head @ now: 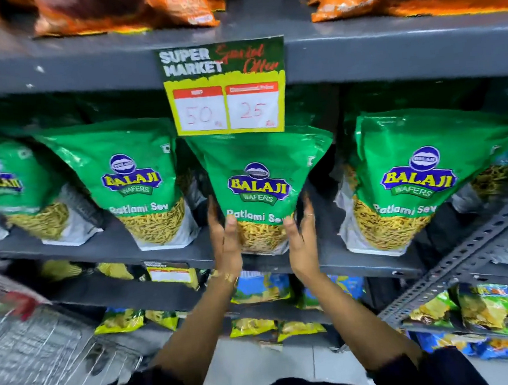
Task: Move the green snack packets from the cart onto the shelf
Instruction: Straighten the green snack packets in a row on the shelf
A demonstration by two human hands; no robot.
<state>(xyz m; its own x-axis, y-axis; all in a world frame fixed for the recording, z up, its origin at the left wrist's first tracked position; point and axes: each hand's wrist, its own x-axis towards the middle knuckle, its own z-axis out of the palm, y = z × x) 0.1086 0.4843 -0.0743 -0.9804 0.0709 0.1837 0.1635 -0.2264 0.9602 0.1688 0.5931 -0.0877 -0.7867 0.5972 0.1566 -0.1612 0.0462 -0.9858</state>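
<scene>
A green snack packet (pixel 258 189) with a yellow window stands upright at the middle of the grey shelf (pixel 105 245). My left hand (pixel 224 240) presses its lower left side and my right hand (pixel 303 237) holds its lower right side. More green snack packets stand in the same row: one to the left (pixel 136 183), one at the far left (pixel 9 187) and one to the right (pixel 410 180). The wire cart (pixel 30 340) is at the lower left, blurred, and I cannot tell what lies in it.
A special-offer price sign (pixel 224 88) hangs from the shelf above, over the held packet's top. Orange packets (pixel 129 10) fill the top shelf. Yellow and blue packets (pixel 263 288) sit on lower shelves. A perforated metal shelf edge (pixel 464 254) juts out at the right.
</scene>
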